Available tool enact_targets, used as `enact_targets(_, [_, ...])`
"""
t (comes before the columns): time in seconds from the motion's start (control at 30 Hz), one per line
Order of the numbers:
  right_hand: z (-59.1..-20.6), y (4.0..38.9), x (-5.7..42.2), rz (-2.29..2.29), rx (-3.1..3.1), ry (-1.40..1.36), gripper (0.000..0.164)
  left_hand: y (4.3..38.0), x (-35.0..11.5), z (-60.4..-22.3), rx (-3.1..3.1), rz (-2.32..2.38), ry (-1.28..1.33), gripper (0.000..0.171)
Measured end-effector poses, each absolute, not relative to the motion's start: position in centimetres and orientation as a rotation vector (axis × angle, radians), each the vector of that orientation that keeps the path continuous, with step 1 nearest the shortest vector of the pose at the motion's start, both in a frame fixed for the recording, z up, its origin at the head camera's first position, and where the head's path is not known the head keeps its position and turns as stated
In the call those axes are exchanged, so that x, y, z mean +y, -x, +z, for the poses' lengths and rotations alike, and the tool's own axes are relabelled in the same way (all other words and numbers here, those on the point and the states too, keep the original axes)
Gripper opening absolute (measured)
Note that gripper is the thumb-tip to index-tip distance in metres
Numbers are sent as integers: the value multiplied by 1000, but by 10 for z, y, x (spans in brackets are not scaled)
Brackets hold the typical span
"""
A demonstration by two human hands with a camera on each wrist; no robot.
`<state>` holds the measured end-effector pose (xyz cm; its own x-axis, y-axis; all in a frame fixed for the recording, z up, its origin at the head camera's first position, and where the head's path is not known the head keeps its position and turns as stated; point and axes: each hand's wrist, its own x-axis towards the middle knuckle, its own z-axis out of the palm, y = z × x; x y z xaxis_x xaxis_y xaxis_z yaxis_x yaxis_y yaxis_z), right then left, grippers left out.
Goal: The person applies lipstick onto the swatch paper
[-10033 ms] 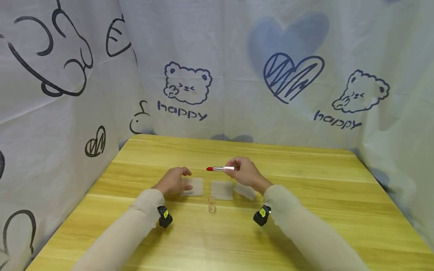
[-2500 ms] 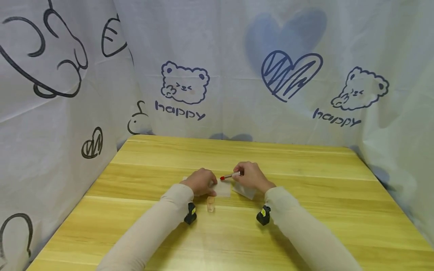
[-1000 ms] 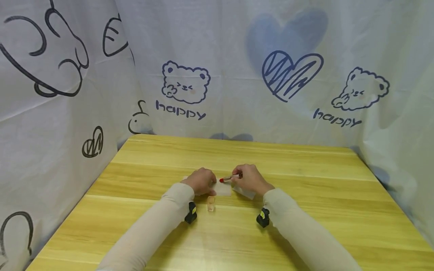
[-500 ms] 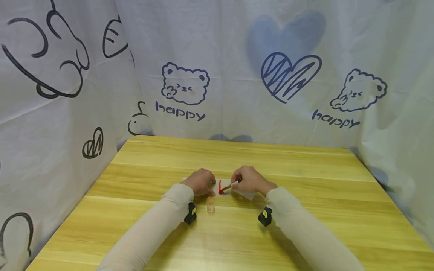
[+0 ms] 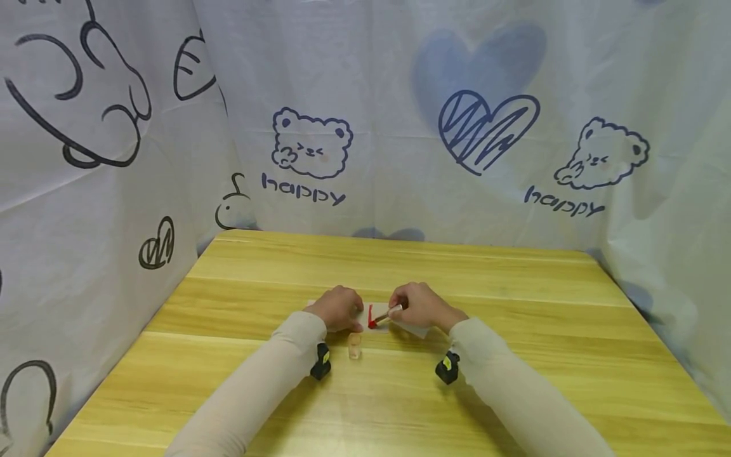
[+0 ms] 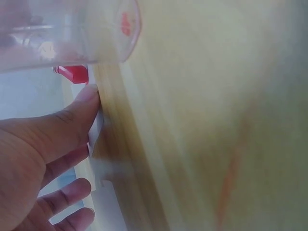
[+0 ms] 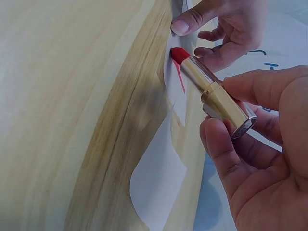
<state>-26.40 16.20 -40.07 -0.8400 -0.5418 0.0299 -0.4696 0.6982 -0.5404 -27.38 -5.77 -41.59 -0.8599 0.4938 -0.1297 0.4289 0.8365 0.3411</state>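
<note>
My right hand (image 5: 419, 304) grips a gold and silver lipstick (image 7: 219, 98) between thumb and fingers. The lipstick is tilted, its red tip down on the middle white paper square (image 5: 378, 307). A red stroke (image 5: 370, 311) runs down that paper to the tip. My left hand (image 5: 337, 308) lies over the paper's left side, its thumb (image 6: 86, 94) pressing on the near edge and its other fingers spread loosely. Just in front of the paper stands a clear hollow cap (image 5: 355, 347), which looms large in the left wrist view.
A second white paper (image 7: 156, 178) lies askew to the right, partly under my right hand in the head view. A third paper (image 5: 311, 302) is mostly hidden by my left hand. White drawn-on curtains (image 5: 400, 158) surround the wooden table (image 5: 365, 406).
My left hand moved right from the left paper to the middle one, then stayed. The lipstick came down and left toward me, leaving a red stroke; over the last half second it barely moves.
</note>
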Motion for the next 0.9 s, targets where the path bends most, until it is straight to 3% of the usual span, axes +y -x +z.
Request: enact_targets(0.9, [-391,264,178,-858,2790,787,7,275,-57,-412,2775,468,-671,41])
